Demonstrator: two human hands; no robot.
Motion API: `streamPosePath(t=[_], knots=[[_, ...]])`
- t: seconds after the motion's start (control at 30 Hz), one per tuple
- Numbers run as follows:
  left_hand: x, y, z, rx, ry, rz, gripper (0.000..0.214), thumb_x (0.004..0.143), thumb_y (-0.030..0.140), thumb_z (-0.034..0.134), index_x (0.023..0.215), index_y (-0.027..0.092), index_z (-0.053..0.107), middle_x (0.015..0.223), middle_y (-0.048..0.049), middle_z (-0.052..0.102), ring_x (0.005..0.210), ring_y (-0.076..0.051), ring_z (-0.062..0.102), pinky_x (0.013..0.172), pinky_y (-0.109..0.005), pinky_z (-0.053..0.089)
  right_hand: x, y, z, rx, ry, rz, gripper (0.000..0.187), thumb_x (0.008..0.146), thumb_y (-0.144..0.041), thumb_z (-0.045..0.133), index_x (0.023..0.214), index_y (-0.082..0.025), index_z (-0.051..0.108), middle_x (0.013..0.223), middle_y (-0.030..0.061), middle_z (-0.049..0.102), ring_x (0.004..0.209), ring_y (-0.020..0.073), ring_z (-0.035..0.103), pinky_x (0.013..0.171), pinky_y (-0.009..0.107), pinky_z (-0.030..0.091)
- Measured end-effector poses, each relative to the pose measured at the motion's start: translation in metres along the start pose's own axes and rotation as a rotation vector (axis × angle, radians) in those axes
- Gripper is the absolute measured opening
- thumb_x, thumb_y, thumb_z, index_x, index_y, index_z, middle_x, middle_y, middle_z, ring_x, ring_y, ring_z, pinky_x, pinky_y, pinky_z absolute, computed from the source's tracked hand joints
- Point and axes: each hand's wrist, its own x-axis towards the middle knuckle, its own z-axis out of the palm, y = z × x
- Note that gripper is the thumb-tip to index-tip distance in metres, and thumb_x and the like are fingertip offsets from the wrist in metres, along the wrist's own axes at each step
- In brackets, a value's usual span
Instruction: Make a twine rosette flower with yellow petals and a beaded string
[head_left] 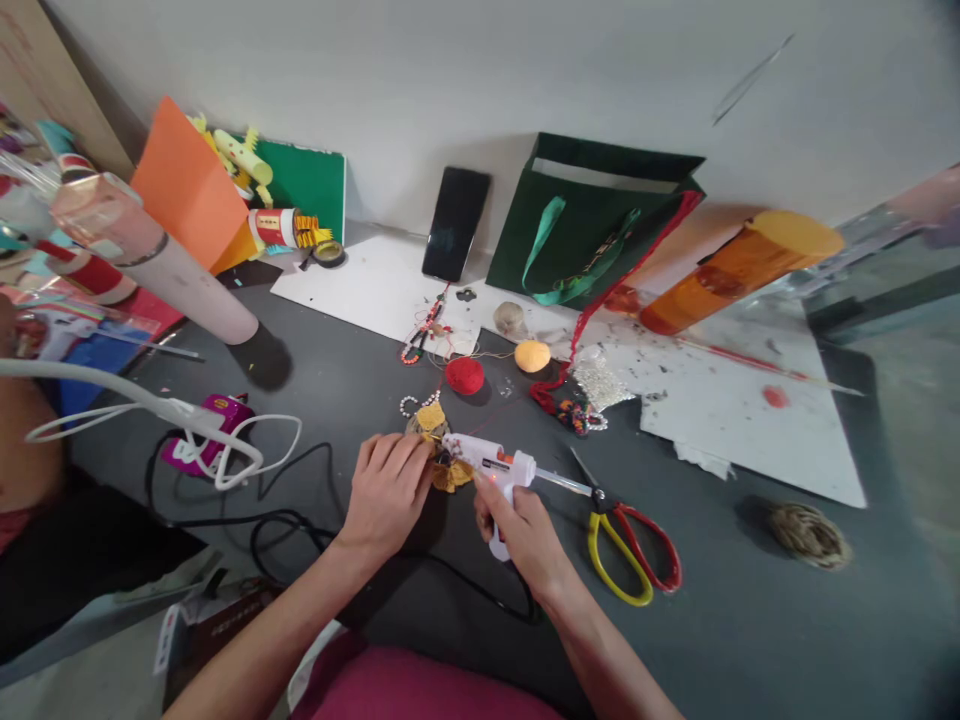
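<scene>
My right hand (525,530) is wrapped round the handle of a white glue gun (496,465), whose nozzle points left at a small yellow-gold craft piece (444,445). My left hand (388,488) rests on that piece with its fingers curled, pressing it down on the dark grey table (750,620). A string of white beads (417,402) lies just behind the piece. The glue gun's black cord (285,525) runs off to the left.
Scissors with yellow and red handles (626,535) lie right of my hand. A red ball (465,375), an orange ball (532,355), a phone (454,223), a green bag (592,225), an orange bottle (739,265), a twine ball (810,533) and white cables (202,430) lie around.
</scene>
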Motion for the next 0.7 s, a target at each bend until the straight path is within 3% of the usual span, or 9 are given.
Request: streamPosePath(t=[0.27, 0.7], knots=[[0.0002, -0.0019, 0.0011, 0.001, -0.006, 0.022, 0.013, 0.09, 0.016, 0.057, 0.1, 0.016, 0.066, 0.097, -0.0048, 0.076, 0.09, -0.022, 0.061, 0.087, -0.038, 0.041, -0.003, -0.0063, 0.0, 0.059, -0.007, -0.011, 0.064, 0.077, -0.076, 0.046, 0.046, -0.021, 0.048, 0.042, 0.0007, 0.05, 0.045, 0.0129, 0.048, 0.051, 0.026, 0.04], [0.0018, -0.0011, 0.0004, -0.008, -0.042, 0.008, 0.014, 0.091, 0.017, 0.057, 0.101, 0.017, 0.066, 0.098, -0.0047, 0.075, 0.092, -0.022, 0.06, 0.088, -0.039, 0.04, 0.0027, -0.0045, 0.0027, 0.164, 0.03, 0.064, 0.066, 0.066, -0.083, 0.054, 0.047, -0.02, 0.051, 0.04, -0.0002, 0.049, 0.041, 0.0119, 0.045, 0.046, 0.026, 0.035]])
